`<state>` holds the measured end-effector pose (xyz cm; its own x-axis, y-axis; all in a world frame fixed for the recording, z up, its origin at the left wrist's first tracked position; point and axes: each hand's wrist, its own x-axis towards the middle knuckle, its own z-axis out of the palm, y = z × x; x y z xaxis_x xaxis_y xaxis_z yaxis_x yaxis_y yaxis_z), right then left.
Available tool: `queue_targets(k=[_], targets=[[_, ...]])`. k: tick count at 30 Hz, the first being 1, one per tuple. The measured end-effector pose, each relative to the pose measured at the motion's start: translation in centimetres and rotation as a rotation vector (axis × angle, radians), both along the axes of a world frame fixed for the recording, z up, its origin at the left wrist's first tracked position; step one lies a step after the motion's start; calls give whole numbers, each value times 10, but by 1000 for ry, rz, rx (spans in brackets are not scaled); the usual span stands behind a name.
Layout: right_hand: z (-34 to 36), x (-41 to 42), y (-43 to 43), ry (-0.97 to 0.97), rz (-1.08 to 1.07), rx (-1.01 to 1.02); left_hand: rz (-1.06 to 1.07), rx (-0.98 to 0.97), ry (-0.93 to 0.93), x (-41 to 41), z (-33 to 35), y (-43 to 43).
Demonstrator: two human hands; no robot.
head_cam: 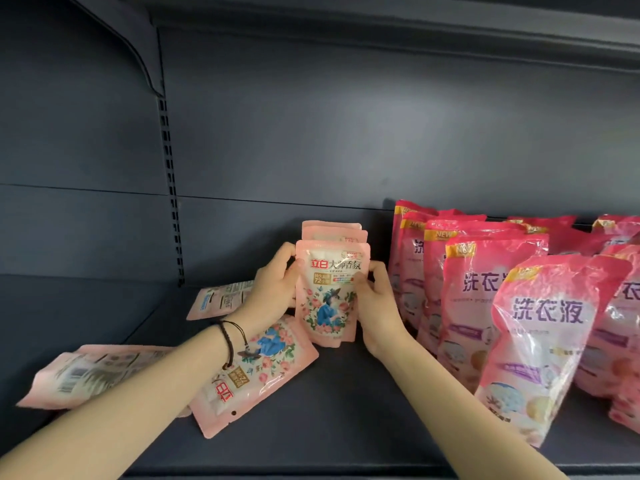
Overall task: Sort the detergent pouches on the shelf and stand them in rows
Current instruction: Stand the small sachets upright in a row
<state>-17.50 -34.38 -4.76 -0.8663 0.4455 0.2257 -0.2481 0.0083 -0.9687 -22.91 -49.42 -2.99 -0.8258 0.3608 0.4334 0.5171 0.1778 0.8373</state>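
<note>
A small pale-pink floral pouch [329, 292] stands upright on the dark shelf [346, 410], front of a short row with two more pouch tops [332, 230] behind it. My left hand [273, 282] grips its left edge and my right hand [377, 299] grips its right edge. Three more small pouches lie flat: one face up [273, 372] under my left wrist, one face down [93, 372] at the far left, one face down [218, 299] behind my left hand.
Several large bright-pink detergent bags [540, 327] stand in rows on the right, close beside my right hand. The shelf's grey back panel [346, 133] and a slotted upright [171, 202] are behind. Another shelf section lies to the left.
</note>
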Motion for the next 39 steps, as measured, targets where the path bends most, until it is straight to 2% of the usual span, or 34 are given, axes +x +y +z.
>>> queue_targets(k=[6, 8, 10, 15, 18, 20, 22, 25, 27, 29, 32, 34, 39], targets=[[1, 0, -3, 22, 48, -33, 0, -23, 82, -2, -1, -8], [1, -3, 0, 45, 19, 23, 5, -70, 102, -5, -3, -3], [1, -6, 2, 66, -11, 91, 13, -90, 95, -10, -6, 2], [-1, -9, 11, 71, -51, 56, 7, -89, 75, -16, -12, 16], [-2, -8, 16, 33, -95, 118, -13, -77, 35, -19, -12, 22], [2, -4, 22, -17, -184, 282, -9, -136, 5, -19, -11, 21], [13, 4, 31, -130, -216, 572, 51, -306, 78, -18, -7, 15], [34, 22, 39, -449, -117, 1057, 181, -692, 419, -14, 5, -9], [48, 34, 36, -568, -44, 1216, 173, -910, 594, -6, 16, -28], [59, 45, 26, -596, 23, 1329, 101, -1054, 703, 6, 22, -48], [68, 57, 1, -596, 136, 1555, -25, -1131, 803, 30, 21, -80], [68, 64, -16, -565, 162, 1615, -75, -1152, 831, 46, 17, -101], [64, 80, -55, -489, 365, 1770, -26, -1202, 854, 72, 7, -149]])
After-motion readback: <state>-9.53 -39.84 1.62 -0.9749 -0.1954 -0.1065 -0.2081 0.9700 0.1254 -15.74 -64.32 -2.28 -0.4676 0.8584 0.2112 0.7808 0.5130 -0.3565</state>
